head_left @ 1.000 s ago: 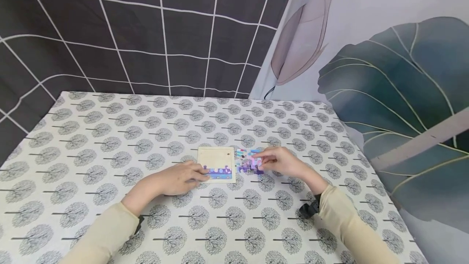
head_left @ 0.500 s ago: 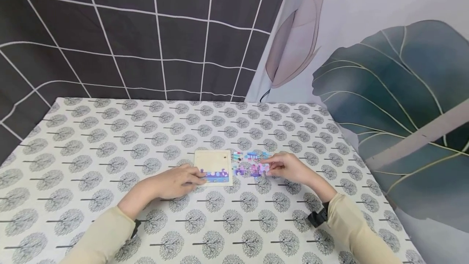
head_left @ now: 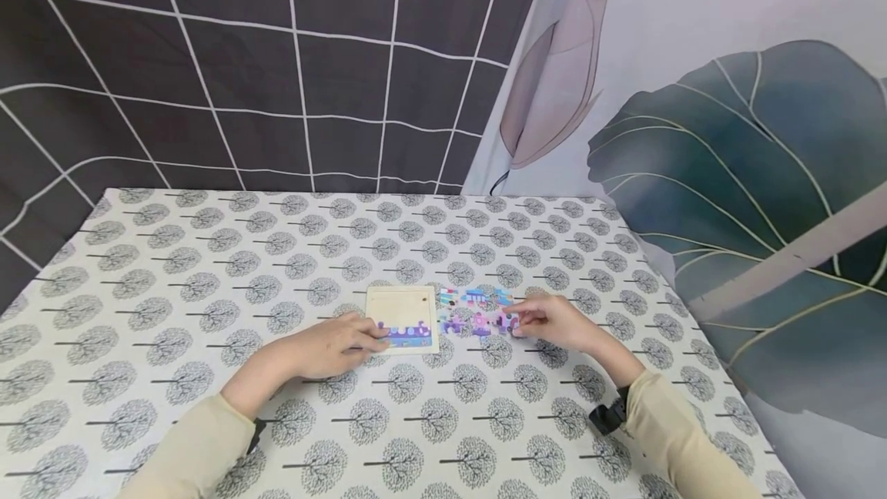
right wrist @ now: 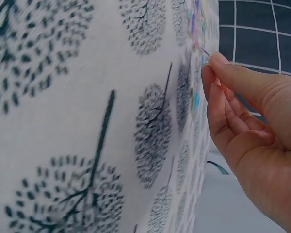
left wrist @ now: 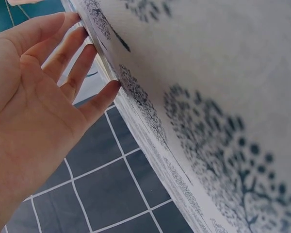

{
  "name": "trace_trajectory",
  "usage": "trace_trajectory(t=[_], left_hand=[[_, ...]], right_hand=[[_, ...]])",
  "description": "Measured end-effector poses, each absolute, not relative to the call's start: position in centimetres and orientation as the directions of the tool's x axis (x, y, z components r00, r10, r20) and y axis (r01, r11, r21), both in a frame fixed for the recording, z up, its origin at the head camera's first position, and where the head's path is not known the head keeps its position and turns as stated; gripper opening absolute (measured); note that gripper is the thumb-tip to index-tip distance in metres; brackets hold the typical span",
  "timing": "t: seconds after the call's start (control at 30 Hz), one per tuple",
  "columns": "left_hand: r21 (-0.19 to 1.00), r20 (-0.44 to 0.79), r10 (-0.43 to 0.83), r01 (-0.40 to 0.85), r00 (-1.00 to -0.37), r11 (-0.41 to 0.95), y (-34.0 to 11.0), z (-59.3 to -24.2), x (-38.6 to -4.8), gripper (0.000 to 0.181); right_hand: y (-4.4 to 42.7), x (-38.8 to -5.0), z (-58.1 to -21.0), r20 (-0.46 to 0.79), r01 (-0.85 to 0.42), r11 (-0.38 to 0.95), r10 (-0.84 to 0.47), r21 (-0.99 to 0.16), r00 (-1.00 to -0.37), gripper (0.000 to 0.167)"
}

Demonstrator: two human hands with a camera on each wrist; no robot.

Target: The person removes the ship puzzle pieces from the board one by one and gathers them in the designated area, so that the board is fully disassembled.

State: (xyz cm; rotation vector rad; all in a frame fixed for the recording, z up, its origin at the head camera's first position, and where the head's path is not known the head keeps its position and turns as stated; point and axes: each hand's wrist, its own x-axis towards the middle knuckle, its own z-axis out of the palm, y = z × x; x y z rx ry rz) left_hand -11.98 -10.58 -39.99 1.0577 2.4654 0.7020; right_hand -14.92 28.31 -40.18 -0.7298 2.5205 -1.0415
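A pale, shallow puzzle board (head_left: 398, 305) lies flat on the table, with purple and blue pieces (head_left: 410, 337) fitted along its near side. My left hand (head_left: 334, 346) rests at the board's near left corner, fingers fairly straight. In the left wrist view, the fingertips of the left hand (left wrist: 53, 82) touch the board's edge. To the right of the board, loose jigsaw pieces (head_left: 476, 297) in pink, purple and blue lie close together. At their right side my right hand (head_left: 556, 322) pinches a puzzle piece (right wrist: 205, 52) between thumb and index finger, seen edge-on in the right wrist view.
A tablecloth (head_left: 277, 276) printed with grey trees covers the table. Behind it hangs a dark cloth with white grid lines (head_left: 235, 68). A pale curtain with large leaves (head_left: 728, 160) hangs at the right.
My right hand has shifted right across the loose pieces to their right side. The left hand stays on the board. The head view has tilted slightly.
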Motion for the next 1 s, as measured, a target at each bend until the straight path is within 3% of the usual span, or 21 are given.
trace_trajectory(t=[0.67, 1.0], left_hand=[[0.574, -0.153, 0.746, 0.556, -0.648, 0.601, -10.5, -39.6, -12.0, 0.034], [0.563, -0.147, 0.75, 0.569, -0.645, 0.599, -10.5, -39.5, -11.8, 0.034]], right_hand=[[29.6, -15.2, -41.1, -0.164, -0.265, 0.637, -0.532, -0.724, -0.83, 0.037], [29.5, -15.1, -41.3, -0.094, -0.358, 0.686, -0.528, -0.633, -0.844, 0.035]])
